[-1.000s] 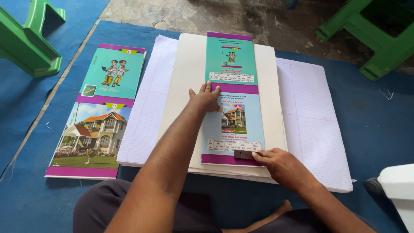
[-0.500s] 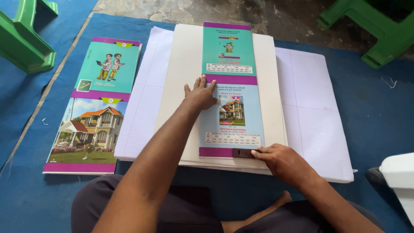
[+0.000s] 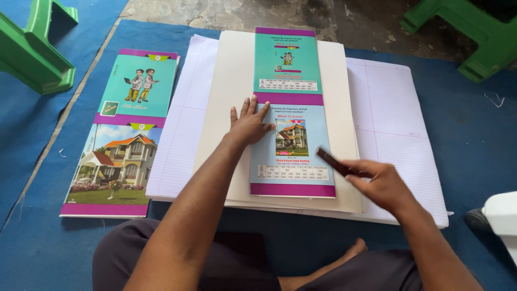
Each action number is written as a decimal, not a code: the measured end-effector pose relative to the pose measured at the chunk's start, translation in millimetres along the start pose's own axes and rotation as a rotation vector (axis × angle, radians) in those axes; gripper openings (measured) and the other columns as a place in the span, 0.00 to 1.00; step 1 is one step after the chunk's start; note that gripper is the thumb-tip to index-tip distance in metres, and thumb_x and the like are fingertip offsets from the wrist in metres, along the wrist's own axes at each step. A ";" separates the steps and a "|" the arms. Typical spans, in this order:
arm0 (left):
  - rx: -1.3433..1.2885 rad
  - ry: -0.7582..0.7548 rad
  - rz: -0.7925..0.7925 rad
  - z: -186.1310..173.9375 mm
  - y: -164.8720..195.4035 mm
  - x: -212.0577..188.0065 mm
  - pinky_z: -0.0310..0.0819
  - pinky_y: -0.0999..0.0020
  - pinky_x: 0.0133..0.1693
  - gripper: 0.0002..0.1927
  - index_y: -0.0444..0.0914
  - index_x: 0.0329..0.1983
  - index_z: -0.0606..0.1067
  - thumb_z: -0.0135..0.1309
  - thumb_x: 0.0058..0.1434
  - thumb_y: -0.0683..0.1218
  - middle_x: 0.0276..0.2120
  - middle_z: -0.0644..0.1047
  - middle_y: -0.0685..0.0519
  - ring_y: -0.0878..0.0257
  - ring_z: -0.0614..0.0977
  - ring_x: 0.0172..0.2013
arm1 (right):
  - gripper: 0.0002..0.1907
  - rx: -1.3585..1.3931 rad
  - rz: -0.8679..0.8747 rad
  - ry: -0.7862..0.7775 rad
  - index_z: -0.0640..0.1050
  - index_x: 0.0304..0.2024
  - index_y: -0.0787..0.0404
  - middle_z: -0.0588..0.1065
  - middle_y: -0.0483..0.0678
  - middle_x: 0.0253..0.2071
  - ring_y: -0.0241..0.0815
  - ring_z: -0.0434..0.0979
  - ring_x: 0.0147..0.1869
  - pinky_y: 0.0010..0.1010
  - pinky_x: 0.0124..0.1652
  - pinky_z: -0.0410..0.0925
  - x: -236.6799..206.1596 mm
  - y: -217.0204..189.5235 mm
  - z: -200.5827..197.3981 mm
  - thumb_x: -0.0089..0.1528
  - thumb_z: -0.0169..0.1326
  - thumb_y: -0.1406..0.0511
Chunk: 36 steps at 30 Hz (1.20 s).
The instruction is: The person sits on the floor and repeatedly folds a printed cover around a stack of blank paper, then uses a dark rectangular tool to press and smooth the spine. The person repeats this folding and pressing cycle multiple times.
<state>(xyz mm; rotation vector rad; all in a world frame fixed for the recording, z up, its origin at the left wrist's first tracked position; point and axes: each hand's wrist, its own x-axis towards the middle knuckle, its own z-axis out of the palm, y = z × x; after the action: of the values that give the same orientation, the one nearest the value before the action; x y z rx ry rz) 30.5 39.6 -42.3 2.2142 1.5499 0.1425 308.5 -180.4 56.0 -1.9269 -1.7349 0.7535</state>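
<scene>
My left hand (image 3: 247,123) lies flat, fingers spread, on the left edge of a long printed cover sheet (image 3: 290,108) with a teal upper half and a house picture below. That sheet rests on a cream board (image 3: 231,81) stacked over ruled white paper sheets (image 3: 388,118). My right hand (image 3: 383,184) hovers over the sheet's lower right corner, gripping a small dark flat tool (image 3: 329,160) that points up and left, lifted off the paper.
A second printed cover (image 3: 124,134) lies on the blue mat (image 3: 32,161) to the left. Green plastic stools stand at the far left (image 3: 32,54) and far right (image 3: 474,32). A white object (image 3: 503,215) sits at the right edge. My crossed legs are below.
My right hand lifted the dark tool off the cover's bottom edge and moved up and right. The left hand stayed pressed on the sheet.
</scene>
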 end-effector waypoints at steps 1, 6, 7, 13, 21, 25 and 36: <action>-0.004 0.004 0.006 0.8 -1.4 -0.4 0.22 0.37 0.69 0.40 0.58 0.77 0.49 0.45 0.65 0.69 0.78 0.38 0.50 0.54 0.35 0.76 | 0.22 -0.015 0.059 0.049 0.82 0.54 0.53 0.84 0.49 0.46 0.44 0.86 0.46 0.34 0.47 0.76 4.2 4.9 -3.2 0.56 0.62 0.66; -0.012 0.059 0.029 6.7 -6.5 -3.3 0.22 0.39 0.70 0.41 0.55 0.77 0.50 0.45 0.65 0.68 0.78 0.41 0.50 0.55 0.37 0.76 | 0.24 -0.163 0.263 0.256 0.80 0.59 0.54 0.82 0.54 0.45 0.47 0.85 0.43 0.36 0.41 0.77 21.8 27.3 -13.0 0.58 0.61 0.65; -0.009 0.081 0.039 7.7 -7.6 -4.7 0.22 0.39 0.70 0.41 0.53 0.78 0.50 0.44 0.65 0.68 0.78 0.42 0.49 0.55 0.37 0.76 | 0.25 -0.174 0.335 0.264 0.79 0.59 0.54 0.82 0.54 0.45 0.48 0.85 0.41 0.37 0.40 0.78 24.5 31.2 -13.0 0.58 0.61 0.65; -0.016 0.125 0.036 11.0 -7.1 -9.0 0.23 0.43 0.70 0.43 0.50 0.78 0.47 0.43 0.65 0.68 0.77 0.46 0.51 0.56 0.40 0.76 | 0.21 -0.308 0.547 0.216 0.79 0.58 0.55 0.84 0.55 0.39 0.49 0.87 0.38 0.37 0.41 0.77 29.2 58.3 -2.7 0.61 0.58 0.67; -0.127 0.204 0.080 12.9 -11.3 -12.4 0.22 0.45 0.71 0.45 0.43 0.79 0.44 0.28 0.67 0.73 0.76 0.49 0.49 0.54 0.42 0.76 | 0.14 -0.403 0.562 0.239 0.84 0.49 0.55 0.83 0.54 0.38 0.51 0.84 0.42 0.40 0.45 0.75 33.6 70.4 6.6 0.61 0.61 0.65; -0.119 0.213 0.090 13.8 -11.2 -14.6 0.22 0.46 0.71 0.46 0.43 0.78 0.45 0.29 0.66 0.74 0.76 0.50 0.49 0.54 0.42 0.76 | 0.07 -0.386 0.537 0.341 0.87 0.40 0.53 0.83 0.53 0.32 0.50 0.82 0.37 0.41 0.40 0.72 27.6 52.2 -2.0 0.64 0.61 0.60; 0.058 0.232 0.080 6.5 -1.3 -27.6 0.26 0.45 0.70 0.50 0.40 0.76 0.52 0.39 0.62 0.76 0.75 0.52 0.46 0.54 0.44 0.75 | 0.21 -0.075 0.301 0.287 0.82 0.28 0.66 0.80 0.51 0.25 0.43 0.79 0.29 0.30 0.29 0.70 38.6 10.7 15.5 0.63 0.65 0.53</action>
<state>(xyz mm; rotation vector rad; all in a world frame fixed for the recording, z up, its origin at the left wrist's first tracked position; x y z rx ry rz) 21.3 12.9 -44.3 2.3759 1.6017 0.3955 309.1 -143.9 33.3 -2.2520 -1.3376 0.4835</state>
